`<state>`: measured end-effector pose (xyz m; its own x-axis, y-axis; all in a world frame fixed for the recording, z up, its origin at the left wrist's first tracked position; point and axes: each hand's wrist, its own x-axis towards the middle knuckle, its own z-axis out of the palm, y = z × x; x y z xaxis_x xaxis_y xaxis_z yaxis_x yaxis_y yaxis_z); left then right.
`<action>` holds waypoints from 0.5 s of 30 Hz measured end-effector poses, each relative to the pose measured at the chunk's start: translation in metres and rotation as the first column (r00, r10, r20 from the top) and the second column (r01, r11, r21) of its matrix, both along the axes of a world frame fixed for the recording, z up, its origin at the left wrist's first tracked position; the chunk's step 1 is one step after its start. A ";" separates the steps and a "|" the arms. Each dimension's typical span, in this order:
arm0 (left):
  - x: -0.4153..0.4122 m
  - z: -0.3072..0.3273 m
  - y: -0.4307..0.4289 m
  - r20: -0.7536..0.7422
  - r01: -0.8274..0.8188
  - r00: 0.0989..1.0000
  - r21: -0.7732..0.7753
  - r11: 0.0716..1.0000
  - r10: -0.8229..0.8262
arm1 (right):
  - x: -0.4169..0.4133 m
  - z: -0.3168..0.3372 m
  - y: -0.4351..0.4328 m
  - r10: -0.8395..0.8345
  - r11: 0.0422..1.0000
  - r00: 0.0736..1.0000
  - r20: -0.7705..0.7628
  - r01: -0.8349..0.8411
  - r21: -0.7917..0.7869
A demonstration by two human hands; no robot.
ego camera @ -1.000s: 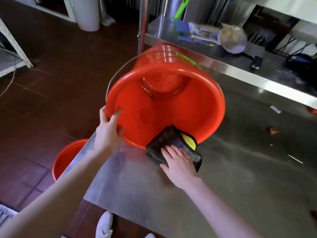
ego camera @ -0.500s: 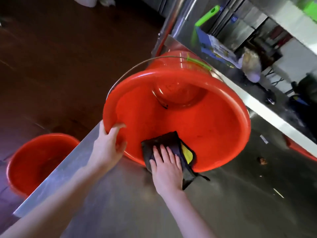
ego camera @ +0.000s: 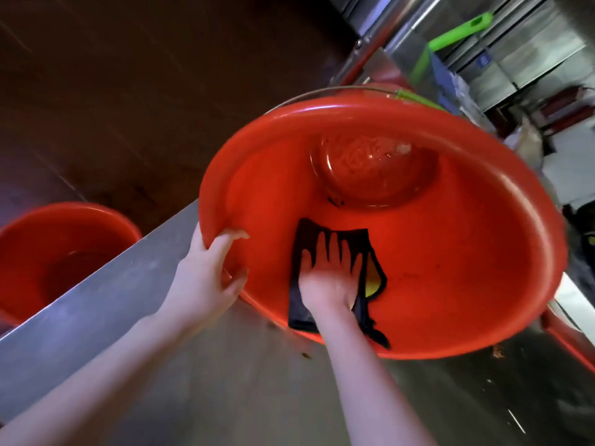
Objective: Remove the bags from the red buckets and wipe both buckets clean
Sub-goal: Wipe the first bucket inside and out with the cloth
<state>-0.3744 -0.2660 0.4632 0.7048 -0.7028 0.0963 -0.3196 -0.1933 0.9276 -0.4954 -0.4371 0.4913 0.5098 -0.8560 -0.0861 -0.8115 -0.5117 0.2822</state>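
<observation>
The red plastic bucket (ego camera: pixel 467 268) lies tipped on its side on the stainless steel table (ego camera: pixel 225 397). Its mouth opens towards the person at 6 o'clock.

Nearest, both forearms reach up from the lower edge. The left hand (ego camera: pixel 206 278) clamps the rim at the mouth's 9 o'clock, with fingers curled over the lip and the thumb underneath, which steadies the tilt. The right hand (ego camera: pixel 331 278) lies flat with its fingers spread. It grips nothing and presses a dark cloth with a yellow patch (ego camera: pixel 309 230) against the lower inner wall, at about 7 o'clock.

No bag shows inside, so the step in hand looks like the wiping of this bucket's interior. Deeper in, wet residue glints on the base. The next move probably calls for sweeping the cloth round the wall and up onto the base, while the left hand turns the rim to bring unwiped wall under the cloth.

The long axis runs from 6 to 12 o'clock, with the base pointing away. The wire bail with a green grip (ego camera: pixel 415 98) arcs over the top of the rim.

Farther off, at 9 o'clock past the table edge, a second red bucket (ego camera: pixel 48 252) stands upright on the dark floor (ego camera: pixel 128 91).
</observation>
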 end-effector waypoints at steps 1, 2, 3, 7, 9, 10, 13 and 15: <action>0.000 -0.001 0.000 0.005 -0.008 1.000 -0.005 1.000 0.008 | 0.007 -0.001 -0.014 -0.032 0.999 0.999 0.009 0.032 0.027; 0.000 -0.003 -0.001 0.006 -0.019 1.000 -0.006 1.000 0.019 | 0.015 -0.001 -0.029 -0.063 0.997 0.998 0.017 0.062 0.044; 0.000 -0.004 -0.003 0.000 -0.032 0.999 -0.005 0.999 0.032 | 0.023 -0.002 -0.044 -0.088 0.995 0.996 0.025 0.086 0.049; -0.002 -0.013 -0.012 -0.046 -0.042 0.998 -0.010 0.999 0.042 | 0.043 -0.001 -0.089 -0.183 0.982 0.982 0.041 0.181 0.052; -0.005 -0.016 -0.013 -0.043 -0.039 0.998 -0.015 0.999 0.039 | 0.047 -0.001 -0.088 -0.157 0.984 0.986 0.055 0.152 0.095; -0.008 -0.016 -0.014 -0.039 -0.030 0.999 -0.015 0.999 0.030 | 0.047 -0.001 -0.080 -0.132 0.982 0.989 0.071 0.121 0.146; -0.020 -0.015 -0.020 -0.011 -0.028 1.000 -0.001 1.000 0.028 | 0.031 -0.006 -0.028 0.005 0.971 0.990 0.142 -0.039 0.237; -0.024 -0.012 -0.024 -0.037 -0.042 0.998 0.013 0.999 0.043 | 0.006 -0.008 0.021 0.146 0.960 0.963 0.225 -0.193 0.203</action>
<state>-0.3988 -0.2897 0.4507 0.7369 -0.6732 0.0609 -0.2757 -0.2171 0.9364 -0.4893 -0.4157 0.4837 0.6726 -0.7265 -0.1407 -0.7354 -0.6774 -0.0176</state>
